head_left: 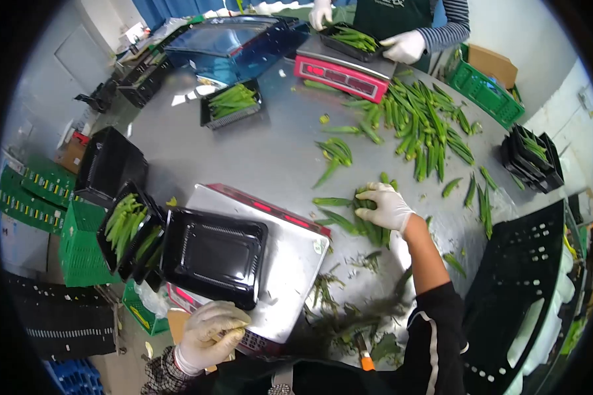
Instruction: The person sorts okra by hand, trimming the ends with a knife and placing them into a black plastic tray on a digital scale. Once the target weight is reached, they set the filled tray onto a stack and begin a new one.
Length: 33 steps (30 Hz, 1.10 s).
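My right hand [383, 207], in a white glove, is closed over a few green okra pods [374, 230] on the metal table. My left hand [212, 334], also gloved, is at the near edge of the scale [290, 263], its fingers curled together; whatever they hold, if anything, is too small to make out. An empty black tray [214, 253] lies on the scale's left part. Loose okra pods [336, 155] lie beyond my right hand, and a large okra pile [428, 125] is farther back.
Across the table, a co-worker's gloved hands [403, 47] hold an okra tray on a second scale [339, 78]. Another filled tray [230, 105] is at the back left. Stacked trays [122, 230] stand left, a black crate [514, 283] right, and an orange-handled tool [366, 361] near me.
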{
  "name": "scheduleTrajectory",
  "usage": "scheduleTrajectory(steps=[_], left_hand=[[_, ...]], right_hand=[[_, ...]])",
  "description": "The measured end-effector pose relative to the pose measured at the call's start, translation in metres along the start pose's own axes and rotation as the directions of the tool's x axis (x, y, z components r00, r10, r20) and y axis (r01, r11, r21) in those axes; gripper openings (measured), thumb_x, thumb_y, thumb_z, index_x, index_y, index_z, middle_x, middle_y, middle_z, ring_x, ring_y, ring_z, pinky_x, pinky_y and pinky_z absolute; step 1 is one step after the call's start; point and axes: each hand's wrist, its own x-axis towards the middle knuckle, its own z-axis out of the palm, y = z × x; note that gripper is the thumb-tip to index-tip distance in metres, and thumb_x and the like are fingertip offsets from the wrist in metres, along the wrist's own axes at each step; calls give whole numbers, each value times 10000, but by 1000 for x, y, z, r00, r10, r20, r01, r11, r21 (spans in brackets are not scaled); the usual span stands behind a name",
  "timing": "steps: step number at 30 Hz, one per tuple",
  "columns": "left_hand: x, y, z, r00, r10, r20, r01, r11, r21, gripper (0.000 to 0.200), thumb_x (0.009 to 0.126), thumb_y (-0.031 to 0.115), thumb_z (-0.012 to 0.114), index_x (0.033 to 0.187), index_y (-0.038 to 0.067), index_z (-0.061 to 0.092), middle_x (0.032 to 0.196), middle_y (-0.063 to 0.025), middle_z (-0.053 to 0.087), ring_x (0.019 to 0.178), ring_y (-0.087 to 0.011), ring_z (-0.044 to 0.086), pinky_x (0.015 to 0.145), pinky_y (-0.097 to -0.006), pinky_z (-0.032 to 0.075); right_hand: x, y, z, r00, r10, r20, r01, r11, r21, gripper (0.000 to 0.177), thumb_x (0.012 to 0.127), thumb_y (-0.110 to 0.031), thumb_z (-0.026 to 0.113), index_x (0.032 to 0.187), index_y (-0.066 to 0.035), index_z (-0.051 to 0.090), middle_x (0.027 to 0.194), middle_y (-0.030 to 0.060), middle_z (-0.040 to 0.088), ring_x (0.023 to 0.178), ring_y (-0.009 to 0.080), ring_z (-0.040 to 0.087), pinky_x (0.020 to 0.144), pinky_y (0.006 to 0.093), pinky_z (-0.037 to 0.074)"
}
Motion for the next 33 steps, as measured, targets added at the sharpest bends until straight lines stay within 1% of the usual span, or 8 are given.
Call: scheduleTrajectory(steps=[4, 8, 15, 20, 22, 28, 30, 33], left_hand=[[1, 7, 11, 999, 54, -1, -54, 998, -40, 161, 715, 1, 674, 863, 33, 622, 885, -104, 664, 837, -276, 630, 796, -388, 494], [2, 18, 21, 997, 63, 50, -59, 996, -70, 89, 774, 65, 635, 853, 25, 625, 857, -111, 663, 819, -269, 629, 806, -403, 484], [-5, 23, 34, 990, 36, 133, -11, 983, -184, 92, 778, 23, 632, 870, 19, 633, 873, -102, 669, 848, -253, 627, 784, -358, 491], [-8, 25, 47, 987, 41, 154, -3, 971, -238, 109, 760, -9, 662, 868, 3, 647, 884, -100, 657, 811, -206, 629, 721, -292, 496], [-8, 25, 52, 983, 50, 179, -4, 970, -245, 100, 760, -16, 659, 858, 0, 647, 881, -100, 654, 810, -204, 630, 720, -290, 497], [9, 30, 85, 887, 383, 257, -425, 896, 131, 409, 765, 172, 666, 1142, 64, 548, 1079, -121, 591, 977, -270, 575, 855, -396, 456], [16, 45, 91, 850, 428, 307, -518, 786, 339, 460, 757, 187, 658, 1179, 68, 522, 1086, -124, 578, 984, -279, 561, 869, -403, 447], [5, 30, 91, 909, 259, 328, -371, 859, 352, 452, 736, 166, 649, 1159, 73, 521, 1022, -103, 582, 935, -272, 561, 832, -405, 453]], right_hand=[[-78, 19, -33, 862, 242, -445, -6, 884, 468, 252, 834, -142, 623, 1058, -27, 640, 1091, 134, 596, 1015, 223, 558, 911, 311, 419], [-124, -1, -19, 785, 598, -161, -353, 645, 677, 197, 842, -98, 606, 1001, 12, 640, 914, 113, 657, 815, 170, 613, 753, 281, 488], [-142, -38, 58, 781, 597, -181, -599, 799, 55, 374, 744, -287, 678, 1020, -45, 606, 896, 170, 640, 820, 342, 617, 744, 386, 489], [-167, -34, 50, 784, 617, -59, -272, 428, 862, 198, 827, -161, 594, 950, -8, 610, 698, 27, 581, 562, 93, 508, 513, 230, 428], [-185, -39, 37, 796, 602, -55, -74, 188, 979, 220, 863, -178, 544, 974, 1, 606, 714, 16, 592, 518, 69, 486, 494, 202, 399], [-225, -98, 26, 947, 213, 240, -316, 494, 810, 244, 845, -113, 549, 1061, -10, 593, 823, 13, 588, 709, 98, 530, 627, 232, 443], [-223, -133, 13, 973, -188, 132, 4, 586, 811, 258, 843, -116, 582, 1081, -18, 597, 857, 16, 606, 752, 116, 545, 678, 251, 458], [-213, -139, -4, 971, -6, 240, -214, 426, 879, 256, 846, -140, 608, 1065, -7, 607, 902, 48, 617, 779, 136, 559, 711, 278, 472]])
